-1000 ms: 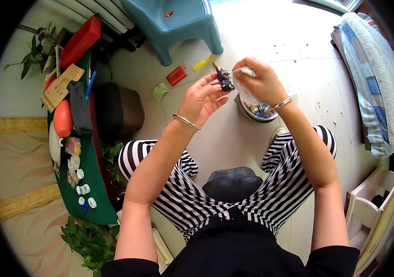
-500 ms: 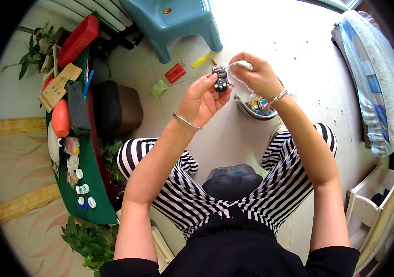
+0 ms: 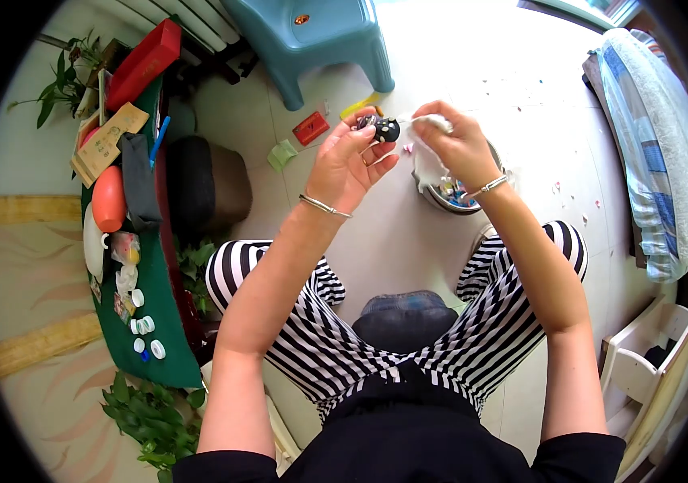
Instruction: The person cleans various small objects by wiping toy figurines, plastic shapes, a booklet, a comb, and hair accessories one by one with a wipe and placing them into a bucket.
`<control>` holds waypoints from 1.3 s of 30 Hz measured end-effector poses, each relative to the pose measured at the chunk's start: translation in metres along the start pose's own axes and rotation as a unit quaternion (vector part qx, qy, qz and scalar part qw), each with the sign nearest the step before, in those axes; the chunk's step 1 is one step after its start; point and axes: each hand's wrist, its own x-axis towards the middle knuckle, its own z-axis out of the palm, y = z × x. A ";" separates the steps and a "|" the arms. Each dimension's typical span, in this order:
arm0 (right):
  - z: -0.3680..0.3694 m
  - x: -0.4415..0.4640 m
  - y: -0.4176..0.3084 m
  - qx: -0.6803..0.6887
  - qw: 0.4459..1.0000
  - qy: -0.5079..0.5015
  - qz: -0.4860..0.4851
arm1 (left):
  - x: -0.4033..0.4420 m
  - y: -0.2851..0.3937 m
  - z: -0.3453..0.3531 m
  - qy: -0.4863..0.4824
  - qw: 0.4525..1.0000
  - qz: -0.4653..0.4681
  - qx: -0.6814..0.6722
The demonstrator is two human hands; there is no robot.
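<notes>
Pinched between the thumb and fingers of my left hand (image 3: pixel 352 157) is a small dark figurine (image 3: pixel 386 130) with light dots. It lies tilted sideways, its other end partly covered by my thumb. My right hand (image 3: pixel 458 145) is closed on a crumpled white tissue (image 3: pixel 438 122), just right of the figurine. A thin white tip reaches from the tissue toward the figurine; whether they touch I cannot tell. Below my right hand stands a round bin (image 3: pixel 450 203) holding colourful scraps, partly hidden by the hand and wrist.
A red box (image 3: pixel 310 128), a green paper piece (image 3: pixel 282 154) and a yellow strip (image 3: pixel 360 105) lie on the floor beyond my left hand. A blue stool (image 3: pixel 311 40) stands behind them. At left is a green-topped table (image 3: pixel 171 354) with white lids (image 3: pixel 158 348); a bagged bundle (image 3: pixel 654 161) is at right.
The figurine has turned from upright to lying sideways in my left hand. My right hand, with the tissue, has shifted slightly right and away from it.
</notes>
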 end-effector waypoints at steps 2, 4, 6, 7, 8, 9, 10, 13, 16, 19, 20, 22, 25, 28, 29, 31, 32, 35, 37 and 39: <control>0.001 0.003 -0.001 -0.038 0.997 0.063 0.011 | 0.003 -0.003 -0.002 0.010 1.000 0.008 -0.014; 0.008 0.002 -0.004 -0.094 0.986 0.067 -0.122 | 0.003 -0.008 -0.005 0.026 0.999 0.015 -0.036; 0.010 0.001 0.002 -0.196 0.958 0.031 -0.208 | 0.004 -0.010 -0.005 0.009 0.998 -0.001 -0.061; 0.007 0.004 0.010 -0.207 0.959 0.053 -0.187 | 0.004 -0.011 -0.006 0.007 0.998 -0.003 -0.059; 0.003 0.005 0.010 -0.208 0.958 0.055 -0.189 | 0.005 -0.010 -0.008 0.013 0.997 -0.011 -0.075; 0.002 0.007 0.007 -0.195 0.965 0.081 -0.154 | 0.004 -0.008 -0.008 0.019 0.995 -0.015 -0.092; 0.002 0.010 0.003 -0.183 0.970 0.105 -0.118 | 0.005 -0.006 -0.009 0.020 0.995 -0.010 -0.093; 0.009 0.003 0.003 -0.185 0.967 0.047 -0.168 | 0.004 -0.008 -0.012 0.029 0.994 -0.014 -0.105; 0.005 0.003 0.011 -0.199 0.968 0.014 -0.153 | 0.004 -0.005 -0.011 -0.019 0.993 -0.022 -0.111; 0.003 0.003 -0.009 -0.014 0.999 0.034 -0.022 | -0.001 0.000 -0.007 -0.023 0.999 -0.012 -0.023; 0.005 0.002 -0.002 -0.014 0.999 0.033 -0.019 | -0.001 -0.001 -0.009 -0.020 0.999 -0.013 -0.024; 0.009 0.000 0.012 0.000 0.999 -0.039 -0.034 | 0.002 -0.003 -0.013 -0.018 1.000 0.005 0.021; 0.001 0.001 -0.004 0.010 0.999 -0.022 0.032 | 0.000 -0.001 -0.008 -0.004 0.999 -0.009 0.041; 0.006 -0.003 -0.009 0.007 0.998 -0.065 -0.020 | 0.002 -0.004 -0.008 -0.040 0.999 -0.033 -0.002; 0.009 -0.006 -0.001 0.008 0.998 -0.068 0.004 | 0.001 -0.007 -0.008 -0.039 0.999 -0.037 -0.001; 0.008 -0.007 0.001 0.010 0.997 -0.070 0.028 | 0.001 -0.008 -0.005 -0.035 0.998 -0.039 -0.021; 0.005 -0.007 -0.004 0.045 0.994 -0.087 0.053 | 0.000 -0.008 -0.003 -0.035 0.998 -0.039 -0.020; -0.007 -0.002 -0.010 0.125 0.979 -0.114 0.111 | -0.001 -0.010 -0.001 -0.072 0.997 -0.007 0.039; -0.014 0.002 -0.015 0.187 0.963 -0.080 0.179 | -0.002 -0.012 -0.002 -0.108 0.993 0.020 0.036; -0.019 0.004 -0.008 0.095 0.988 -0.034 0.114 | -0.003 -0.011 0.001 -0.087 0.996 0.008 0.029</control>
